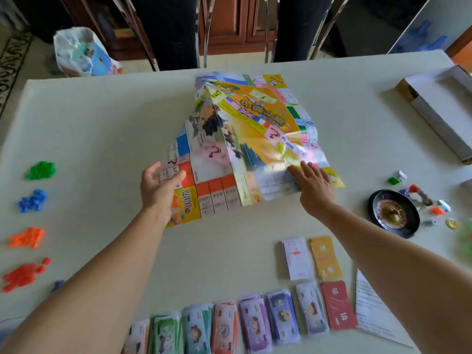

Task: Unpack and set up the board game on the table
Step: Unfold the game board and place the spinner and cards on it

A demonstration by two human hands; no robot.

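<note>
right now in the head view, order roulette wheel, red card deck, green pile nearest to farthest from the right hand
1. roulette wheel, just to the right
2. red card deck, front right
3. green pile, far left

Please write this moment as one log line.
step: unfolding board | left hand: grips board edge | right hand: presses on board | board: partly folded

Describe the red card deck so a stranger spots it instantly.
Find the pale table and follow the row of play-money stacks along its near edge. At the right end lies the red card deck, the only solid red one, marked with white characters.
</note>
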